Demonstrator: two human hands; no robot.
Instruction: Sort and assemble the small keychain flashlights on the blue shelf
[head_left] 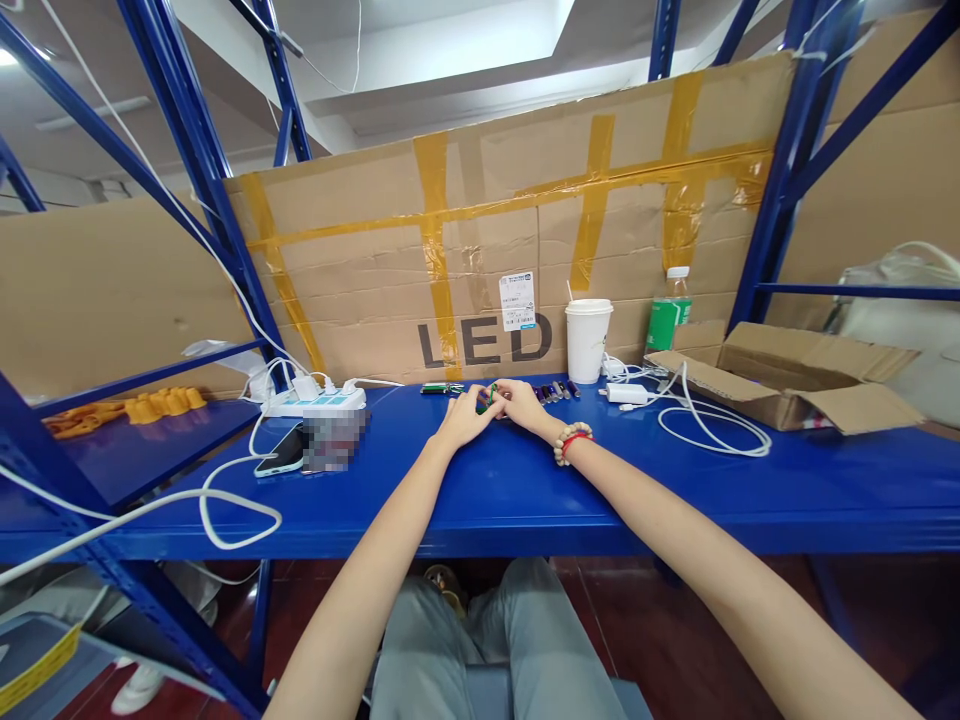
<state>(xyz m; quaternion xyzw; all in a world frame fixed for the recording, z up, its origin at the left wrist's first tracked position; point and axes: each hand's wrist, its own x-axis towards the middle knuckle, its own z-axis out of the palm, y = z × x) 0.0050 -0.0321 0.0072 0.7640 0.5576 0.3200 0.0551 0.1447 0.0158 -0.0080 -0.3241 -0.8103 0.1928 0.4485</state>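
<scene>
My left hand [466,418] and my right hand [521,405] meet over the far middle of the blue shelf, fingers bent together. Between their fingertips is a small green item [491,394] with a shiny part; the fingers cover most of it, so its kind does not show. Both hands seem to grip it. Just right of my right hand lies a row of small, dark, shiny pieces [555,391]. Left of my left hand are a few slim green and dark pieces [441,388], too small to name.
Behind stands a taped cardboard sheet [360,290]. Right of my hands are a white paper cup [589,340], a bottle with a green label [670,315], a charger with cable [624,394] and an open carton [787,395]. Left are a power strip [319,402] and a phone [283,452].
</scene>
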